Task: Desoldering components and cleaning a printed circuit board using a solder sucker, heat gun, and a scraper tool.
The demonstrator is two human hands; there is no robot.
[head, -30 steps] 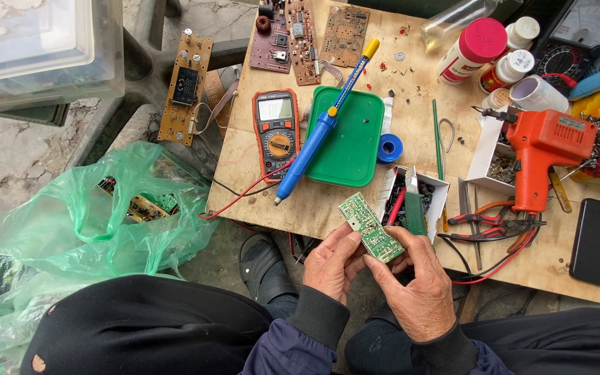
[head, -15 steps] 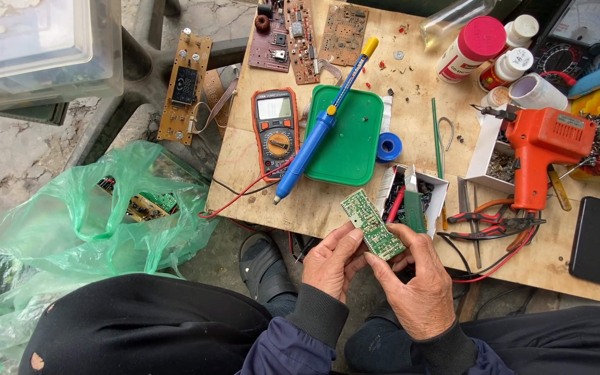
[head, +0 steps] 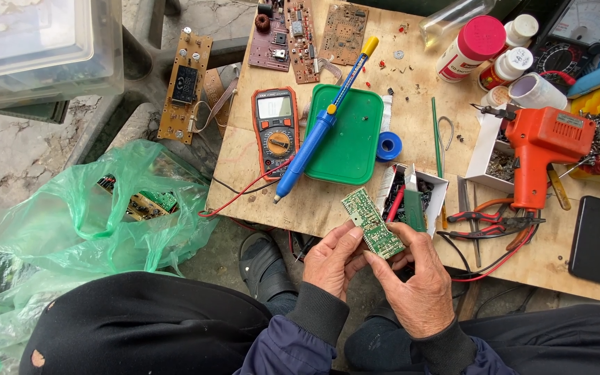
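Nearest, left hand (head: 333, 260) and right hand (head: 417, 288), fingers pinching a small green circuit board (head: 373, 222) from both sides, just off the near edge of the wooden table (head: 328, 205). Below, grey stone floor (head: 15, 160) and a green plastic bag (head: 78, 215). Farther on the table: small white box (head: 437, 194), green tray (head: 352, 142), blue tool (head: 314, 142), orange meter (head: 274, 128), orange gun tool (head: 543, 149). Farthest, brown boards (head: 314, 31) and white bottles (head: 515, 62).

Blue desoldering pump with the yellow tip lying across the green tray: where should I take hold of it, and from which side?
Probably grip the thick blue barrel of the blue desoldering pump from above; it lies slantwise over the green plastic tray, its mid-body clear, the orange multimeter close alongside.
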